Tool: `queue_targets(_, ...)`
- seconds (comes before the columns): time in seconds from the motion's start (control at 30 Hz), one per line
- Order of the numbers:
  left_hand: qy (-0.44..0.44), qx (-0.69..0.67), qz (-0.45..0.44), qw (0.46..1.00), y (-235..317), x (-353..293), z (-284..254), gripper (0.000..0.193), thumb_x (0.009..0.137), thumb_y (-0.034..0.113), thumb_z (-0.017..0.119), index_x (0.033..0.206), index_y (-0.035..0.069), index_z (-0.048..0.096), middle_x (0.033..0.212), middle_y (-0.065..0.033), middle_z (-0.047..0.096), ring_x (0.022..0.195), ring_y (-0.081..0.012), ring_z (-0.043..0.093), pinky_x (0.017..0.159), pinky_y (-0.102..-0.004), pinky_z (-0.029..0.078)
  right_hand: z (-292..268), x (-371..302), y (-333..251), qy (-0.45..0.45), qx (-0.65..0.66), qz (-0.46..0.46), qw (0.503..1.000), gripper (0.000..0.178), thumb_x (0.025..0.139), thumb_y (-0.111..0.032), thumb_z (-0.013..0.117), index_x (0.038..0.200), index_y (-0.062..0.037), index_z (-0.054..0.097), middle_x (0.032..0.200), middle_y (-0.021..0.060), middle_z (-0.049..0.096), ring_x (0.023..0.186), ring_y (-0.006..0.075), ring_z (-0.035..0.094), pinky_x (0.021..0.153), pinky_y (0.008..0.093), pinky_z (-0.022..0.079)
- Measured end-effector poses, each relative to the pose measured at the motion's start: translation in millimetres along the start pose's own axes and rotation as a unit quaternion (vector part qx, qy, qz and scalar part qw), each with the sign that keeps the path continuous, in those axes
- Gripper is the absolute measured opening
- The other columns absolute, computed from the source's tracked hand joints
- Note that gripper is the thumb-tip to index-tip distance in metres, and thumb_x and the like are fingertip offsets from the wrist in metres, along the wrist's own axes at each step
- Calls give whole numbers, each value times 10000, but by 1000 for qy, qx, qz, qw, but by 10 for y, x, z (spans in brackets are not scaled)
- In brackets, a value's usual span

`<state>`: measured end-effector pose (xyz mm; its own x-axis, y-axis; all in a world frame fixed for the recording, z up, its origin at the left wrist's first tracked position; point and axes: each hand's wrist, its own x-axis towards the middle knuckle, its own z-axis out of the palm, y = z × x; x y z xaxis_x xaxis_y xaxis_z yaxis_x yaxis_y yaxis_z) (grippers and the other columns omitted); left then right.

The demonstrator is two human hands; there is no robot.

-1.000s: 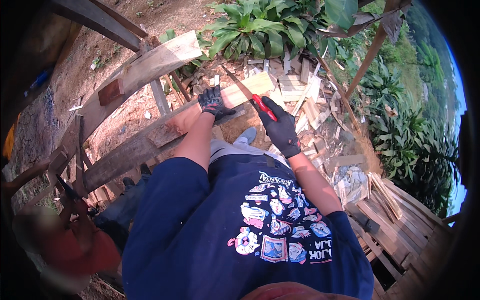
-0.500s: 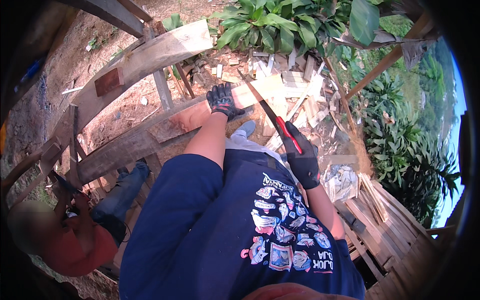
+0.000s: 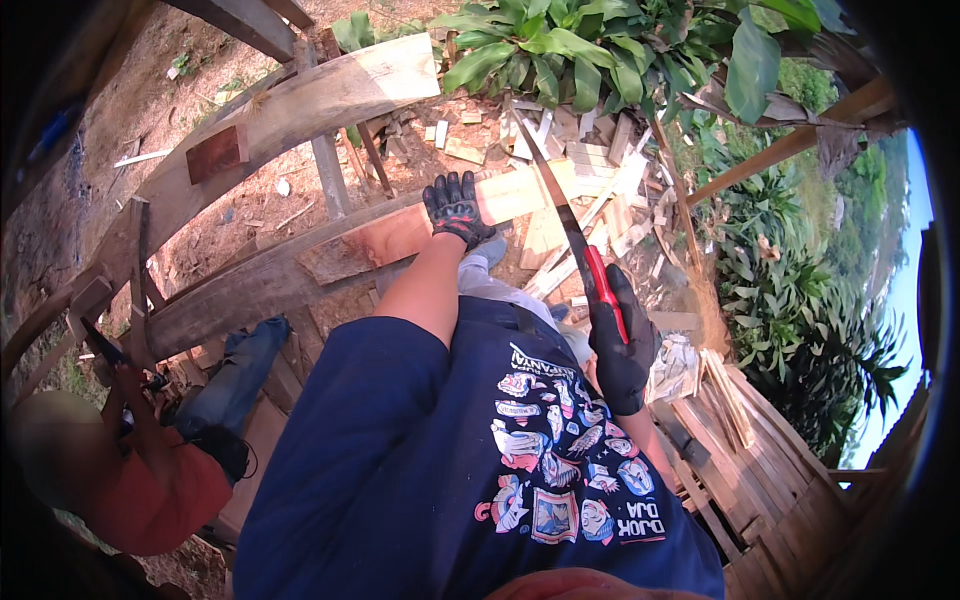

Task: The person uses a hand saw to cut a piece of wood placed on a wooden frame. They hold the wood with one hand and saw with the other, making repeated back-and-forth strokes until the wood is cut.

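My left hand (image 3: 456, 208), in a black glove with red accents, lies flat with fingers spread on a pale wooden plank (image 3: 525, 190). This plank rests along a longer, darker beam (image 3: 240, 300). My right hand (image 3: 622, 345), in a matching glove, is wrapped around the red and black handle of a handsaw (image 3: 570, 220). The saw's long blade slants away, crossing in front of the plank's right end. Whether its teeth touch the wood I cannot tell.
Above the beam stretches a curved board (image 3: 330, 88) with a dark wood block (image 3: 217, 155). Wood offcuts (image 3: 600, 150) litter the ground beyond the plank, beside leafy plants (image 3: 560, 60). Stacked boards (image 3: 760, 450) lie at right. At lower left sits a person in red (image 3: 140, 490).
My right hand has pulled the saw back toward my body and to the right, and the blade stands at a steeper angle. My left hand stays on the plank.
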<state>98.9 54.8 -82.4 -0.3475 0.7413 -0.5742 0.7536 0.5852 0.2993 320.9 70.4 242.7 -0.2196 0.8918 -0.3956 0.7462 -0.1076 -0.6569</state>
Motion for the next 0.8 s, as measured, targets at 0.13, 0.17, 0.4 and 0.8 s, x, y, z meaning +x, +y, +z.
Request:
queue_targets(0.13,-42,4,1,999,-4,-9,-120,1359,707,708,874,1756,143,220,1745,-199,306,1639,-459,257,1319,-675,157,527,857,236,32,57,-78,995,500,1083,-241,695,1533,-27,654,1103,166,809,798,217,760,732,361,598)
queue_targets(0.17,-38,2,-3,999,-15,21,-135,1361,705,714,869,1756,143,221,1744,-199,307,1639,-459,259,1318,-676,161,701,1071,249,27,136,-48,989,498,1079,-247,694,1527,-31,663,1038,158,804,690,197,722,663,354,580)
queue_targets(0.4,-13,31,1,999,-23,-15,-97,1345,701,719,856,1753,160,231,1715,-189,356,1635,-443,277,1313,-673,188,1661,1971,714,44,270,-76,959,470,1114,-161,648,1548,17,631,746,-13,585,556,60,487,494,274,434)
queue_targets(0.8,-4,36,-3,999,-39,-14,-44,1372,659,738,874,1745,159,268,1743,-207,338,1638,-447,275,1322,-668,182,1882,1871,1062,-3,270,-57,961,450,1122,-140,624,1558,-29,635,721,-10,565,545,64,476,477,279,423)
